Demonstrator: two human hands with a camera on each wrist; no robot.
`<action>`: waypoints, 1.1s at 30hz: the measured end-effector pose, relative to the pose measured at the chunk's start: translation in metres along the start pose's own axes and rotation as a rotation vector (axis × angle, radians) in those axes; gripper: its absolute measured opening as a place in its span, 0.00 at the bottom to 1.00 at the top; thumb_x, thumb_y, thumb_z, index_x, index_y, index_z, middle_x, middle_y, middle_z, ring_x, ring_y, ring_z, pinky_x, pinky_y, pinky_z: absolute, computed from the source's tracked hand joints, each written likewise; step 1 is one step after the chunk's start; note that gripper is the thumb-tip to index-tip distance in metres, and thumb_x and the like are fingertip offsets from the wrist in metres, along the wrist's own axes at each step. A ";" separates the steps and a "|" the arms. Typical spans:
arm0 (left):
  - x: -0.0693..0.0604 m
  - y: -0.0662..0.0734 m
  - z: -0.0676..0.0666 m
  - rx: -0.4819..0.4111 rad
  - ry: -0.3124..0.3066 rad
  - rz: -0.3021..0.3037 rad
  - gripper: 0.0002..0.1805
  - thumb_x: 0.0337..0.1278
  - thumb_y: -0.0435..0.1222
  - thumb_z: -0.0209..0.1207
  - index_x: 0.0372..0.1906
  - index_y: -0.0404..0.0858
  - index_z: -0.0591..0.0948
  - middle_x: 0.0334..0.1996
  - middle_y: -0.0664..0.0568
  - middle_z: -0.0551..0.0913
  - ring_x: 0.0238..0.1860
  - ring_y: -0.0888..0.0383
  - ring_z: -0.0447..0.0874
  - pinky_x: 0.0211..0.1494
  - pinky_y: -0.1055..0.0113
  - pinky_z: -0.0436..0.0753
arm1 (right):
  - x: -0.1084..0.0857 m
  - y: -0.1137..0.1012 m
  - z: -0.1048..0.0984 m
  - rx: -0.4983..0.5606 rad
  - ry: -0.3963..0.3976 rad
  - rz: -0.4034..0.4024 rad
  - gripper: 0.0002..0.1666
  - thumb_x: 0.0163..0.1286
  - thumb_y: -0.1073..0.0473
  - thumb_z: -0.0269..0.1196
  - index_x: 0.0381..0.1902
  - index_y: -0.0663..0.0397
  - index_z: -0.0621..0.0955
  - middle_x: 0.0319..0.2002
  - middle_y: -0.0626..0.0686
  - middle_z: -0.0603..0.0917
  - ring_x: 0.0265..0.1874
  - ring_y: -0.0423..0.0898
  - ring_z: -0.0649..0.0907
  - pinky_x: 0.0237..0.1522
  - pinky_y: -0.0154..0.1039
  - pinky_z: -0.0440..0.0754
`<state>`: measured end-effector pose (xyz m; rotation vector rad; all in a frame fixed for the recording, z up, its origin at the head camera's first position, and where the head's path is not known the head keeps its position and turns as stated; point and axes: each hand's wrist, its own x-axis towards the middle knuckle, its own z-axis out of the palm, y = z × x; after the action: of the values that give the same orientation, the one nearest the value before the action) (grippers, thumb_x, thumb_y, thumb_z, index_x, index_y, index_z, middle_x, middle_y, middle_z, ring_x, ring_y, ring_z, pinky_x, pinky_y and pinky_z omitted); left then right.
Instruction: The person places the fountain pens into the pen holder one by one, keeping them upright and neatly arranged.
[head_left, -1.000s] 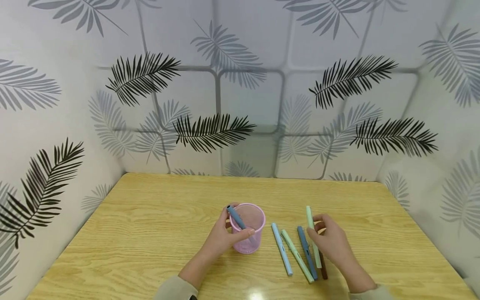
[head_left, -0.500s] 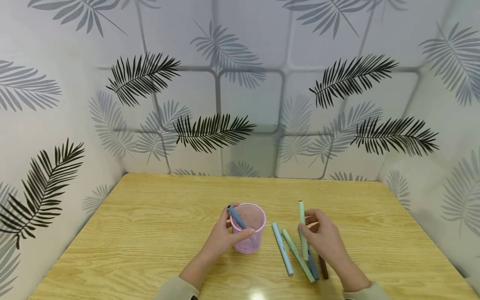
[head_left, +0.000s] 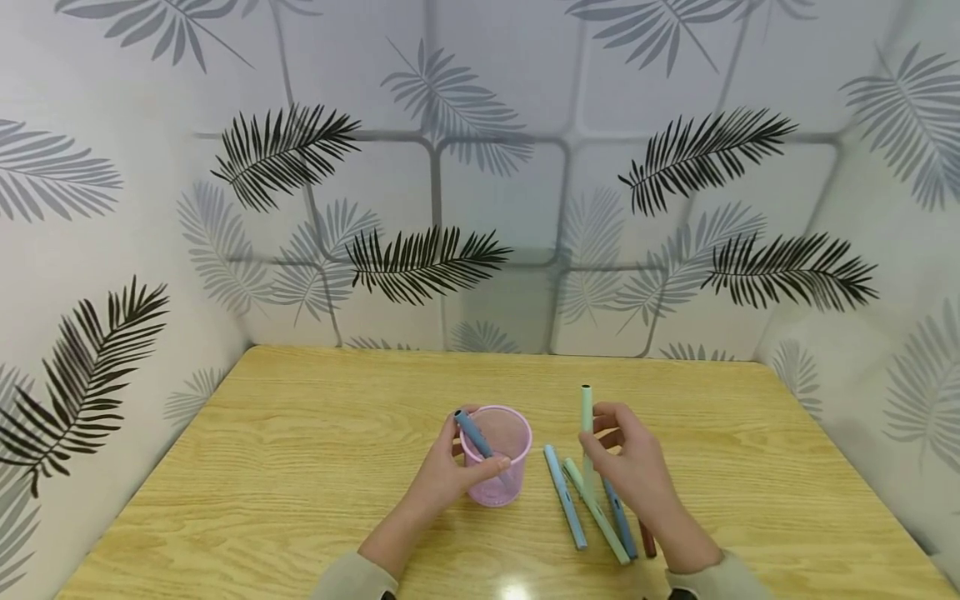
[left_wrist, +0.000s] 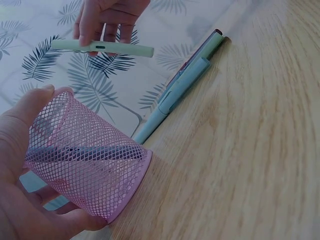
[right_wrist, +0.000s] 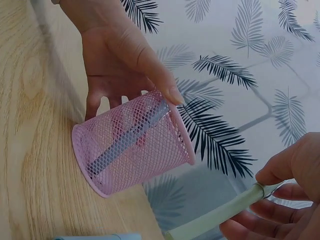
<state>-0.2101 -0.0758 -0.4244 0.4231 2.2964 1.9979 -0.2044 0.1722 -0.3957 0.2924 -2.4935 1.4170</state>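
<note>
My left hand (head_left: 435, 479) grips a pink mesh pen cup (left_wrist: 90, 175) that stands on the table, thumb at the rim and fingers around the far side. One dark blue pen (head_left: 472, 433) leans inside the cup, visible through the mesh in both wrist views. Right of the cup, my right hand (head_left: 639, 467) pinches a light green pen (head_left: 587, 412) between thumb and fingers. The pen is held nearly upright above the table. Under it lie a light blue pen (head_left: 566, 500), another green pen (head_left: 606, 529), a blue pen (head_left: 622, 525) and a dark brown pen (head_left: 647, 540), partly hidden by the hand.
The wooden table (head_left: 300, 442) reaches back to a wall (head_left: 495, 183) with a leaf pattern. More wall panels stand at the left and right sides.
My right hand has lifted the light green pen from above the brown one, moving left and up and turning it more upright. The left hand and cup have stayed put.
</note>
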 end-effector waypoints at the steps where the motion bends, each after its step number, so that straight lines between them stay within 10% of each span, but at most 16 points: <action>1: 0.000 0.000 0.000 0.000 0.002 0.000 0.41 0.48 0.39 0.67 0.67 0.43 0.60 0.59 0.45 0.67 0.55 0.42 0.68 0.49 0.53 0.76 | 0.000 -0.001 0.001 0.002 0.010 -0.014 0.18 0.63 0.63 0.62 0.51 0.56 0.74 0.39 0.55 0.79 0.32 0.48 0.79 0.25 0.36 0.79; 33: 0.000 0.000 0.001 0.010 -0.001 -0.006 0.41 0.49 0.41 0.67 0.67 0.45 0.60 0.60 0.39 0.66 0.56 0.39 0.66 0.48 0.52 0.76 | 0.011 -0.054 0.027 0.320 0.172 -0.185 0.18 0.59 0.73 0.63 0.48 0.67 0.74 0.37 0.61 0.78 0.32 0.46 0.81 0.29 0.38 0.82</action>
<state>-0.2103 -0.0751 -0.4247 0.4177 2.3052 1.9835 -0.2023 0.1208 -0.3613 0.4302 -2.0439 1.6803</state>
